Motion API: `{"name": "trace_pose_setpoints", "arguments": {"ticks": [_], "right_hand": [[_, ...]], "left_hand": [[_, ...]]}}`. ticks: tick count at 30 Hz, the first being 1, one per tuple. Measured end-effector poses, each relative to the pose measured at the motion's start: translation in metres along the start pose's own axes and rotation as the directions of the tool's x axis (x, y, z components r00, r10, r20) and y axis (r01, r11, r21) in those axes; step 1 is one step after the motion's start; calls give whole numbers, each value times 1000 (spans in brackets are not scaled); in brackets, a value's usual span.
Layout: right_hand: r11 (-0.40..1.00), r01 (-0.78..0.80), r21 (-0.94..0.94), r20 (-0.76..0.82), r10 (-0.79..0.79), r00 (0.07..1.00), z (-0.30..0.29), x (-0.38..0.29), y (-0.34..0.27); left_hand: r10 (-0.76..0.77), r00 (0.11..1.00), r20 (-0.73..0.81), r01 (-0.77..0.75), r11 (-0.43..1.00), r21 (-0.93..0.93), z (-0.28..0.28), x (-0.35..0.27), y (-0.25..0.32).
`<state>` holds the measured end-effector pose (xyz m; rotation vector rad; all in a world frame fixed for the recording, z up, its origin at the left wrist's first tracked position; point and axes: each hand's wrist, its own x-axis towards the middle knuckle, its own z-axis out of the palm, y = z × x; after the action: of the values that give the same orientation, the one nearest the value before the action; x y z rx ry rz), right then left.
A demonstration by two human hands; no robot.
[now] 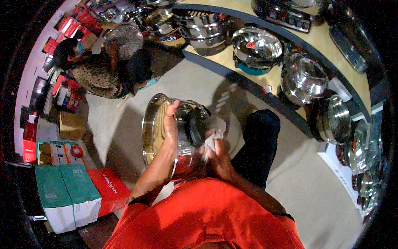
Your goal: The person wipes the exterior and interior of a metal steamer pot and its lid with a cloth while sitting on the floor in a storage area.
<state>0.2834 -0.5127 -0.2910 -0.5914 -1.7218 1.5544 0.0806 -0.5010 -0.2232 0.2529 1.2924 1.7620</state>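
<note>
A shiny steel pot (155, 124) is held on its side in front of my red shirt, its wide rim towards the left. My left hand (170, 121) grips it at the rim, thumb up. A dark round part, perhaps its base, faces right. My right hand (217, 152) holds a whitish cloth (214, 140) against or close beside the pot's right side; motion blur hides whether they touch.
A crouching person in patterned clothing (96, 77) is at the upper left, beside a perforated steel piece (124, 40). Shelves (214, 67) with steel pots and bowls (257, 46) curve along the top and right. Green-and-white cartons (67, 186) and a red box (108, 190) stand lower left.
</note>
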Motion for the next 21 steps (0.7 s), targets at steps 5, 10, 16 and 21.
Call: {"name": "trace_pose_setpoints", "arguments": {"ticks": [5, 10, 16, 21], "right_hand": [[926, -308, 218, -23, 321, 947, -22, 47, 8], [449, -354, 821, -71, 695, 716, -17, 50, -10], [-268, -81, 960, 223, 556, 801, -42, 22, 25], [167, -218, 962, 72, 613, 787, -65, -61, 27]], "left_hand": [[-165, 984, 62, 173, 970, -169, 61, -32, -5], [-117, 993, 3, 117, 992, -45, 76, -64, -9], [-42, 978, 206, 8, 987, 162, 117, -102, -40], [189, 914, 358, -369, 751, 548, 126, -135, -75]]}}
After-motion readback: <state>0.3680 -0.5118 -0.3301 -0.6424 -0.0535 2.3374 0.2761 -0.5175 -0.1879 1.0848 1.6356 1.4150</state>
